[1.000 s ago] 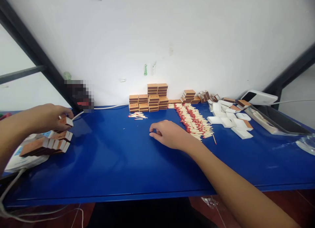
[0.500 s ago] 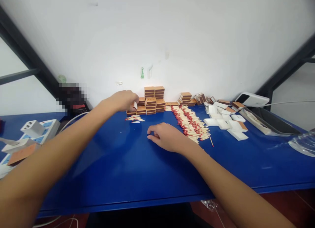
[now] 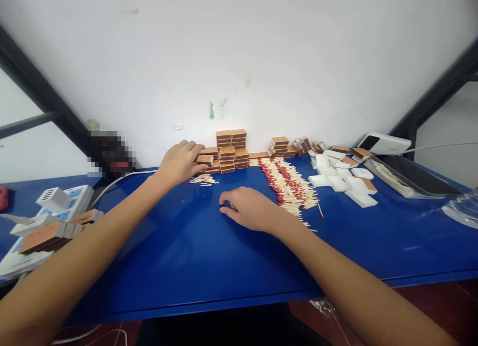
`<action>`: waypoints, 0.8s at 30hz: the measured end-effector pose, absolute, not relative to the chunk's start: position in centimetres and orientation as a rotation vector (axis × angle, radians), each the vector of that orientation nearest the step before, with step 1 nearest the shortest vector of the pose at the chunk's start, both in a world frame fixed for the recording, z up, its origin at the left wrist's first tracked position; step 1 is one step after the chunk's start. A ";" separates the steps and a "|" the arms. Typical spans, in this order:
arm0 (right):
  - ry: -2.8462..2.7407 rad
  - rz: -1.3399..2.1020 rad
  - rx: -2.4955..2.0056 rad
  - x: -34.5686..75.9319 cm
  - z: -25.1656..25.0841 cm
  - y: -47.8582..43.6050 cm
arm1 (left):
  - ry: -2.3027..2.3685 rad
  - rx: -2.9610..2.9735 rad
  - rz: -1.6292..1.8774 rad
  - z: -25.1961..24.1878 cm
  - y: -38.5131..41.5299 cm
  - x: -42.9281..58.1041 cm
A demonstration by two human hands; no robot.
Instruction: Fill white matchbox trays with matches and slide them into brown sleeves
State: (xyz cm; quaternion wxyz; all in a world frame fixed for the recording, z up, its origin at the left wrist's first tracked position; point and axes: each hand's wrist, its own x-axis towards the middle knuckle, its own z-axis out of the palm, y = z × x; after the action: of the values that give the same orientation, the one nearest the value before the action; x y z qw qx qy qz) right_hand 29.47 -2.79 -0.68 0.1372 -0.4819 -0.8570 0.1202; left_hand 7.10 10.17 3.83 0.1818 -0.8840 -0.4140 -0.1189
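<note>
At the back of the blue table [image 3: 179, 271], the person's left hand [image 3: 179, 162] reaches to the left end of the stacked matchboxes [image 3: 227, 157]. Its fingers are spread around one matchbox [image 3: 205, 160], the thumb along the lower front and the fingertips up by the top. From here I can't tell whether it grips that box or only touches it; the box sits level at the front of the stack's left end.

The right hand [image 3: 248, 210] is over the middle of the table, loosely curled, with a gap between thumb and forefinger. Just beside it, on its right, two long rows of red-tipped matches [image 3: 289, 181] run back toward the wall [image 3: 239, 62], and a small heap of matches [image 3: 203, 179] lies just in front of the stack.

Further right, white matchbox trays [image 3: 338, 182] lie jumbled together. Over on the left, more matchboxes [image 3: 42, 237] rest on a white power strip [image 3: 80, 195], near a plugged-in charger [image 3: 56, 200].
</note>
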 end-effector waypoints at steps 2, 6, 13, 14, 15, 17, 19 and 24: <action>-2.476 0.356 -1.393 29.4 -0.8 -2.7 | -1.358 -2.445 -0.370 3.4 10.0 6.5; -2.473 0.367 -1.395 29.4 -0.8 -2.6 | -1.533 -2.482 -0.421 2.3 10.7 6.2; -2.466 0.358 -1.419 29.4 -0.7 -2.7 | -1.542 -2.513 -0.567 1.1 11.2 7.8; -2.467 0.352 -1.415 29.4 -0.7 -2.7 | -1.533 -2.524 -0.576 1.1 11.2 8.0; -2.467 0.348 -1.412 29.4 -0.7 -2.7 | -1.523 -2.537 -0.580 1.1 11.1 8.2; -2.469 0.354 -1.409 29.4 -0.7 -2.7 | -1.509 -2.561 -0.574 1.1 11.0 8.6; -2.472 0.364 -1.408 29.4 -0.7 -2.7 | -1.504 -2.577 -0.550 1.4 10.9 8.6; -2.473 0.367 -1.400 29.4 -0.5 -2.8 | -1.518 -2.598 -0.373 4.9 8.6 5.0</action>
State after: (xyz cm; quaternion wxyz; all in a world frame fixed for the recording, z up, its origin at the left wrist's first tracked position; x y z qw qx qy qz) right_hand 29.41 -2.77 -0.53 0.1378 -0.4839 -0.8548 0.1268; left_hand 5.05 8.56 4.89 0.0548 -0.8555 -0.5001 -0.1229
